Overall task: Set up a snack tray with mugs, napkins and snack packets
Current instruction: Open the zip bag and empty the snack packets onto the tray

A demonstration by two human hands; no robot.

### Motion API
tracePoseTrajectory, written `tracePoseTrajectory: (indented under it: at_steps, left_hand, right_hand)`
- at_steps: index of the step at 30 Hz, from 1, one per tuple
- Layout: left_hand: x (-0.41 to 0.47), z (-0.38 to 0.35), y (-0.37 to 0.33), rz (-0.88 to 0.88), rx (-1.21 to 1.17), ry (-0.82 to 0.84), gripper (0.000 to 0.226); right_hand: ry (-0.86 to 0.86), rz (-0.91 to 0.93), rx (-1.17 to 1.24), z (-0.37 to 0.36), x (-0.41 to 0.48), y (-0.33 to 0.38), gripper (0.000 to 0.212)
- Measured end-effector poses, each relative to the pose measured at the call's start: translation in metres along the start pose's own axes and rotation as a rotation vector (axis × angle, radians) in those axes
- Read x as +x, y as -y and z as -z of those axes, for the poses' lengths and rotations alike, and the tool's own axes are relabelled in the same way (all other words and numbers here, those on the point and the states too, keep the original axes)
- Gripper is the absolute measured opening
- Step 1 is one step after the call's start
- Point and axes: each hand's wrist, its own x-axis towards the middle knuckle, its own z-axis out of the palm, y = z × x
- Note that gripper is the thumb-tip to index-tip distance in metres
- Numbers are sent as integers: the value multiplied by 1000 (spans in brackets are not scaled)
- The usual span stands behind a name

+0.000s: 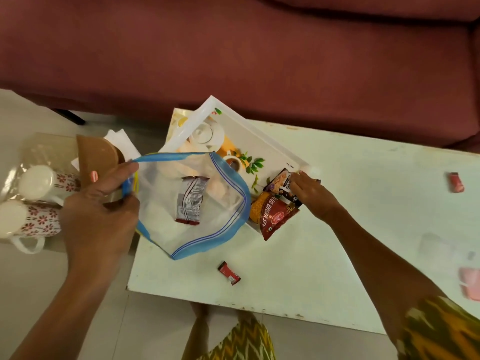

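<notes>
My left hand (100, 203) pinches the blue rim of a clear zip bag (223, 203) and holds its mouth wide over the tray. Inside the bag lies one brown-and-silver snack packet (191, 201). A white printed tray (249, 139) sits on the white table (337, 229). My right hand (310, 193) rests on a dark snack packet (281, 181) in the tray's near corner; beside it lies a red and orange snack packet (271, 215). Two flowered mugs (41, 201) lie on their sides at the left. White napkins (122, 144) show behind a brown holder (97, 154).
A small red candy (229, 272) lies on the table near its front edge, another red candy (456, 181) at the far right. A maroon sofa (233, 53) runs behind the table. The mugs lie in clear wrapping (39, 152) on a low surface to the left.
</notes>
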Motion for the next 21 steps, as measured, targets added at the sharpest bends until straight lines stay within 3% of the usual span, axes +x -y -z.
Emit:
tracePoseTrajectory:
  at_steps: [7,12,15,18,21]
  left_hand:
    - [-8,9,-19,-62,-6,-31,60]
    - [-19,19,-39,-77,-5,-120,57]
    - [-28,26,-56,-57,-11,-77,50]
    - [-38,36,-74,-39,-33,-62,45]
    - [-48,43,-90,-52,-52,-37,44]
  right_hand:
    - [151,-78,-23,9,-8,7,75]
    - [159,-199,118,45,-8,19,72]
    - [-22,-307,244,86,-3,46,63]
    - [-373,-379,454,143,9,89,35]
    - [-679,-215,555,208,15,136,20]
